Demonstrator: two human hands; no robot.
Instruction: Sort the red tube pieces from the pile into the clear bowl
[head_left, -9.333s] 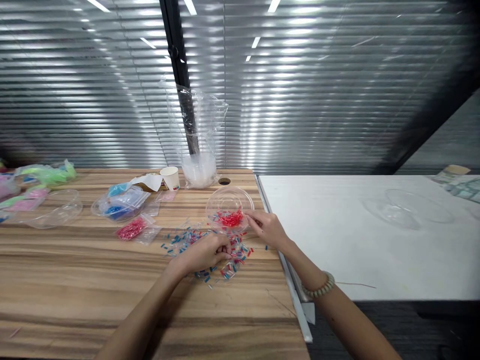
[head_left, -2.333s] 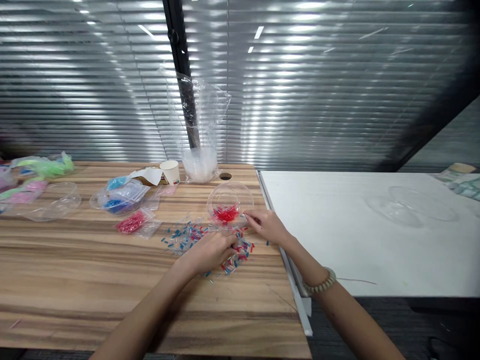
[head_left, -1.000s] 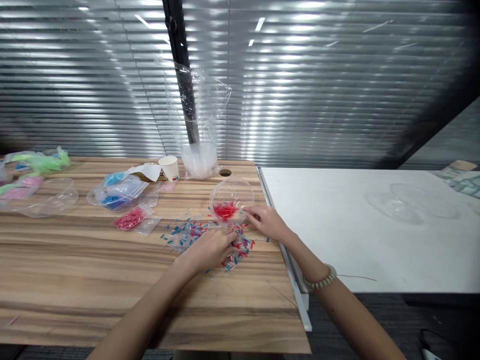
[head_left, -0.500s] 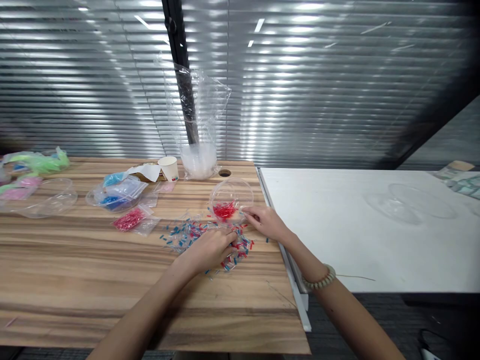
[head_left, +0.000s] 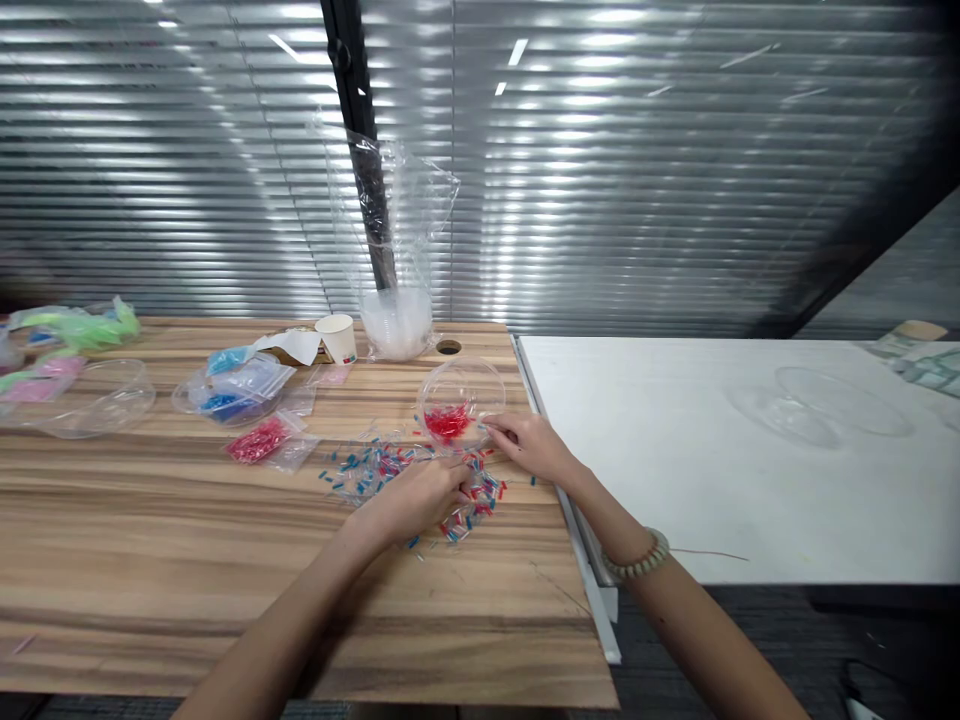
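Short tube-shaped pieces (head_left: pixel 367 465) in red, blue and clear lie scattered in a loose heap on the wooden table. My left hand (head_left: pixel 424 495) rests over the right part of this heap, thumb and fingers drawn together. Whatever is between those fingertips is too small to make out. Just behind the heap is a clear plastic bowl (head_left: pixel 491 378) holding a cluster of red pieces (head_left: pixel 448 422). At the bowl's right rim, my right hand (head_left: pixel 531 445) has its thumb and index finger pinched on the edge; the wrist wears a beaded bracelet.
Left of the heap are a bag of red pieces (head_left: pixel 259 440) and a clear dish (head_left: pixel 180 398) with blue pieces and bags. Behind stand a paper cup (head_left: pixel 337 338) and a plastic-wrapped stack (head_left: pixel 397 325). A white table (head_left: pixel 675 480) adjoins on the right.
The fingers of my left hand have drawn closer together over the heap. My right hand stays at the bowl's rim.
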